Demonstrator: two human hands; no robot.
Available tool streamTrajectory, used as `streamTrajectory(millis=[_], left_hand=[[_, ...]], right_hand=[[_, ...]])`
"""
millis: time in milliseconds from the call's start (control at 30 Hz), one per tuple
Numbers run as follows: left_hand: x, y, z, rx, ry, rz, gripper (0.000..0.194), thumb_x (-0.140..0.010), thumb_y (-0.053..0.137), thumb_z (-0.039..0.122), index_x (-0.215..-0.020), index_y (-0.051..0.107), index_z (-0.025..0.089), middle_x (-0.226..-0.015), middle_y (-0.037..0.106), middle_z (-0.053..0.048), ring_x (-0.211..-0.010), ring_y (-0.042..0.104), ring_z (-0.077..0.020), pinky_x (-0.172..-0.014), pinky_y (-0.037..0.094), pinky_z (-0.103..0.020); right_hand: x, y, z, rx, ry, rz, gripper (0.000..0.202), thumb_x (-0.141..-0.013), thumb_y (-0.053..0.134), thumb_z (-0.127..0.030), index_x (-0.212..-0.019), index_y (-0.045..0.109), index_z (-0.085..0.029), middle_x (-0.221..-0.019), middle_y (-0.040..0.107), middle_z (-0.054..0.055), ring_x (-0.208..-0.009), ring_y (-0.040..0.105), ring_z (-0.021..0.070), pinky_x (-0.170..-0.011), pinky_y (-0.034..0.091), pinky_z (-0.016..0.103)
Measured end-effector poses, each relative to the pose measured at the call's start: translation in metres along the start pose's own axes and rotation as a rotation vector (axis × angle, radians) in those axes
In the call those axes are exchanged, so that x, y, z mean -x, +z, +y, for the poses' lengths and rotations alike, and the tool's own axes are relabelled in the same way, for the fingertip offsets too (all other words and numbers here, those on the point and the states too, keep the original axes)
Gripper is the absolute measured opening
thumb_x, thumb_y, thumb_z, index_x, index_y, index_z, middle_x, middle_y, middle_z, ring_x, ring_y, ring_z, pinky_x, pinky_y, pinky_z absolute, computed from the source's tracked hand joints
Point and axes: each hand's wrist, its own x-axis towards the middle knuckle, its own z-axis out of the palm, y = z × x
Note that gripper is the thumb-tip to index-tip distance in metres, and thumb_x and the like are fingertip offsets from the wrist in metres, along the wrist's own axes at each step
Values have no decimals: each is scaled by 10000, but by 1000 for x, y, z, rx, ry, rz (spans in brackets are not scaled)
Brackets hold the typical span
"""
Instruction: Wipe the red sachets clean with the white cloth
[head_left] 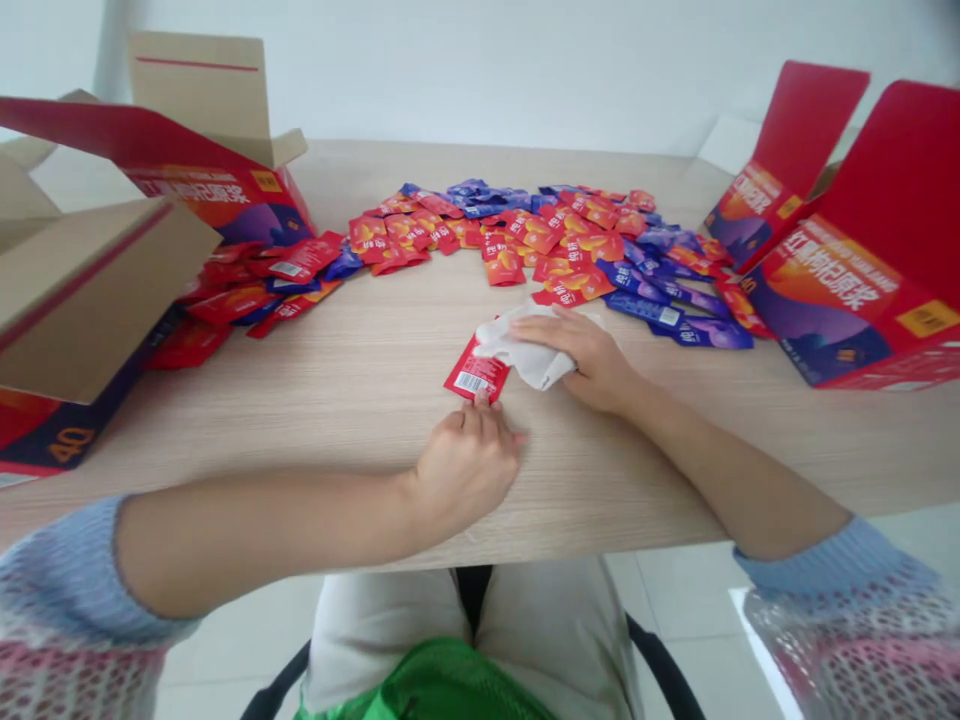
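Observation:
A red sachet (474, 374) with a white barcode label lies flat on the wooden table (337, 410), in front of me. My left hand (471, 462) is closed, its fingertips pressing the sachet's near edge. A crumpled white cloth (534, 362) covers the sachet's far right part. My right hand (585, 352) rests over that cloth with its fingers bent round it, holding it against the table and sachet.
Red and blue sachets (525, 232) lie in an arc across the table's back, with another pile (255, 285) at the left. Open red cartons stand at the left (217, 195) and right (840, 290). A green bag (450, 685) is on my lap.

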Motion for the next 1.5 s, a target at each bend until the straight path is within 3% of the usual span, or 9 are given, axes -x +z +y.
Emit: streamTrajectory(millis=[200, 333, 600, 733, 867, 967, 1100, 1233, 1500], left_hand=[[2, -1, -6, 121, 42, -40, 283, -911, 550, 197, -672, 672, 107, -615, 658, -103, -535, 613, -231, -472, 431, -329], [5, -1, -10, 88, 78, -13, 311, -951, 492, 210, -787, 709, 60, -747, 709, -171, -657, 670, -258, -528, 474, -340], [2, -6, -5, 38, 18, -156, 323, -955, 488, 172, -1083, 672, -60, -986, 702, -295, -839, 712, -313, -564, 532, -352], [4, -4, -3, 7, 5, -93, 355, -967, 474, 202, -1107, 666, -62, -992, 696, -309, -804, 721, -308, -564, 551, -350], [7, 1, -1, -26, 15, -12, 368, -970, 465, 207, -1084, 666, -79, -1035, 670, -345, -843, 722, -317, -621, 568, -358], [7, 2, 0, -25, 9, 4, 367, -970, 459, 209, -1063, 664, -80, -1032, 674, -339, -887, 713, -326, -632, 564, -359], [5, 0, -1, 30, 47, -17, 209, -910, 524, 159, -856, 689, 44, -776, 715, -192, -675, 697, -271, -553, 526, -341], [4, -4, -2, 60, 66, -45, 131, -855, 560, 118, -782, 667, 102, -645, 673, -111, -557, 647, -244, -490, 484, -324], [4, -3, 1, -14, -33, 25, 342, -951, 477, 205, -1009, 703, -45, -995, 694, -314, -809, 719, -306, -606, 545, -348]], right_hand=[[-8, 21, -18, 28, -92, -230, 625, -813, 444, -14, -1374, 532, -276, -1510, 436, 0, -1463, 227, 231, -1176, 180, 532], [-10, 18, -9, -11, -89, -308, 656, -799, 532, -46, -1409, 495, -283, -1525, 409, -4, -1448, 268, 237, -1161, 263, 482], [-6, 7, 22, 168, 125, -209, 512, -895, 578, -317, -1399, 517, -253, -1459, 495, 62, -1370, 408, 313, -1095, 353, 525], [3, 5, 35, 172, 195, -94, 547, -966, 388, -512, -1352, 564, -167, -1346, 599, 138, -1267, 527, 322, -1025, 429, 485], [9, 6, 24, 34, 307, 40, 663, -971, 246, -598, -1360, 553, -157, -1256, 656, 144, -1192, 587, 319, -950, 485, 432], [6, 4, -4, -107, 188, 9, 653, -985, 196, -584, -1485, 381, -207, -1415, 543, 111, -1322, 475, 283, -1052, 405, 456], [-1, 6, -40, 7, -50, -243, 609, -977, 280, -586, -1522, 276, -314, -1617, 175, 46, -1482, 117, 316, -1140, 89, 641], [-5, 13, -41, 63, -68, -413, 588, -985, 331, -547, -1521, 260, -316, -1597, 239, 40, -1477, 169, 272, -1148, 103, 619], [-7, 12, -8, 177, 34, -377, 577, -986, 319, -553, -1512, 286, -317, -1590, 245, 36, -1464, 210, 281, -1139, 167, 619]])
